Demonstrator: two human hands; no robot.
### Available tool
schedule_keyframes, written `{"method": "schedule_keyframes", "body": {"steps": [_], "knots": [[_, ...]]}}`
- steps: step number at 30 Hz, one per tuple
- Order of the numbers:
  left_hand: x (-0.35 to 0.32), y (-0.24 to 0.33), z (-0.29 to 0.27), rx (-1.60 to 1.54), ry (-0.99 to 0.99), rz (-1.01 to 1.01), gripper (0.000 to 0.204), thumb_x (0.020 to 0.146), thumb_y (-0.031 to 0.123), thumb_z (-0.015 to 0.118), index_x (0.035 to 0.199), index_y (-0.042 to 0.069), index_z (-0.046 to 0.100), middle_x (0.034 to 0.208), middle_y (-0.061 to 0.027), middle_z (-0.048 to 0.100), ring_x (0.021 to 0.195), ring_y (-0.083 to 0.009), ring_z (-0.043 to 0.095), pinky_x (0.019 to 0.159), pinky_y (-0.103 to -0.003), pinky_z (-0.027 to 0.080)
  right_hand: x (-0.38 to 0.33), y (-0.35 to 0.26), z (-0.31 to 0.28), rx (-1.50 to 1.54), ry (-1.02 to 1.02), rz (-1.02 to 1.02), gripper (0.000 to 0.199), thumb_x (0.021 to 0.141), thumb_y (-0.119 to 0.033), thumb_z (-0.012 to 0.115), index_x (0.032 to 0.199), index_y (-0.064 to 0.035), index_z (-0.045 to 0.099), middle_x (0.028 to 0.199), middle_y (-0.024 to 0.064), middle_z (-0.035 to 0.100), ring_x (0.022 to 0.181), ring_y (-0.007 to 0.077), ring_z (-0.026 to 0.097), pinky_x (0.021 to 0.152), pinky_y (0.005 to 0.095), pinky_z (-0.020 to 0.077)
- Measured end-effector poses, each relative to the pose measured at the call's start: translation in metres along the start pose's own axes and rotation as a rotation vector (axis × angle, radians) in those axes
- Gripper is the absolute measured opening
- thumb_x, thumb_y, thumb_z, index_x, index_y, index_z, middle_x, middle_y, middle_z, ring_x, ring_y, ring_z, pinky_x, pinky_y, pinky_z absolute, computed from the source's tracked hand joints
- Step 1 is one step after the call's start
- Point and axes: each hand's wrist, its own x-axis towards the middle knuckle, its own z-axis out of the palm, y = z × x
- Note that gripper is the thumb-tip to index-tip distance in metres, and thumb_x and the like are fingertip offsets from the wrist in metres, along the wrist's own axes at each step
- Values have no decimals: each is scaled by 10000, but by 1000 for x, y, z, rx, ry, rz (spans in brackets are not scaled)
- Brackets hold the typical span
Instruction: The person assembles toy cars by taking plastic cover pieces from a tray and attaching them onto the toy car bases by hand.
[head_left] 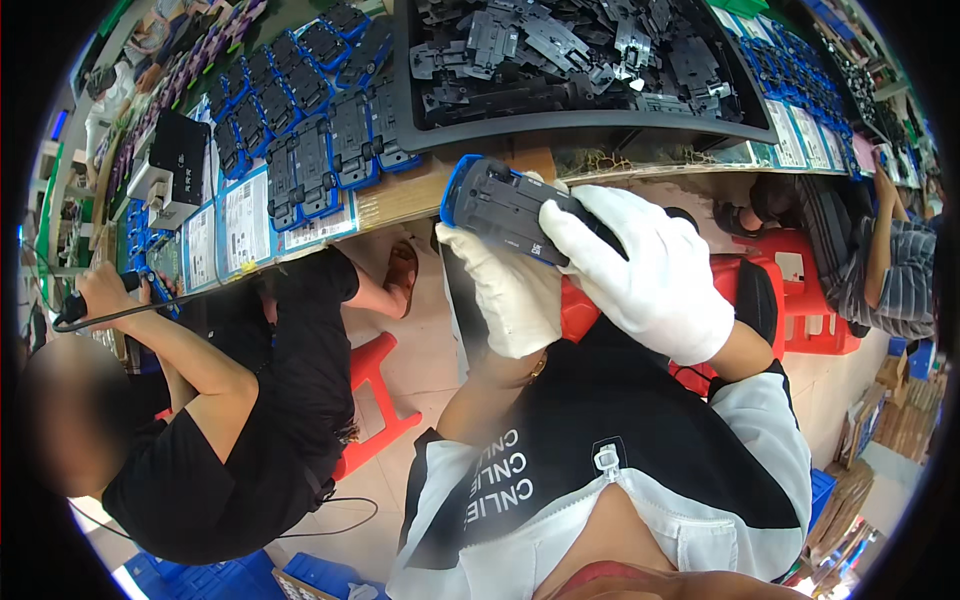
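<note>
Both my hands wear white gloves and hold one toy car [505, 208], bottom side up, with a black base plate and a blue body edge. My left hand [510, 290] supports it from below, its fingers partly hidden behind the car. Across the right end of the black base lie the thumb and fingers of my right hand [648, 270]. Just beyond the car stands a black tray [600, 122] heaped with loose black base plates [565, 45].
Rows of similar blue-and-black cars [300, 165] lie on the bench at left, more cars [800, 75] at right. A co-worker [220, 400] on the left grips a corded tool. Red stools [375, 400] stand nearby. Another person [880, 240] sits at the far right.
</note>
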Motion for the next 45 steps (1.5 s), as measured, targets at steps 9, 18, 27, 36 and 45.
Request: {"method": "schedule_keyframes", "body": {"steps": [9,18,27,36,45], "knots": [[-12,-2,18,49,33,69,523,965,481,569,1293,85,474,1175,-55,586,1061,-172,585,934,-334,494,-3,-13,6,-65,18,57,585,722,-108,656,1300,-134,569,1223,110,584,1042,268,617,787,343,511],[2,-4,11,222,68,181,318,952,131,627,1239,78,501,1088,-43,601,975,-147,604,872,-315,525,13,2,6,125,1,26,409,786,-126,649,1193,-119,614,1222,122,564,1093,326,573,855,405,493],[4,6,6,106,136,81,367,975,222,583,1305,91,489,1162,-115,615,1088,-270,611,935,-441,538,-11,16,30,1063,150,563,430,936,-269,606,1277,-9,578,1220,140,608,1108,253,593,983,354,448],[-5,2,9,149,107,136,365,986,241,570,1302,80,486,1134,-122,626,1062,-284,629,930,-431,536,-11,-9,32,1560,-33,860,649,903,-238,699,1432,5,412,1217,129,601,981,129,611,793,265,531],[-9,-2,19,200,252,238,392,974,285,599,1276,60,492,1128,-119,624,1048,-274,630,924,-420,526,-15,-20,37,1730,135,746,625,876,-122,712,1422,10,439,1361,106,538,1252,174,496,1060,309,396]]}}
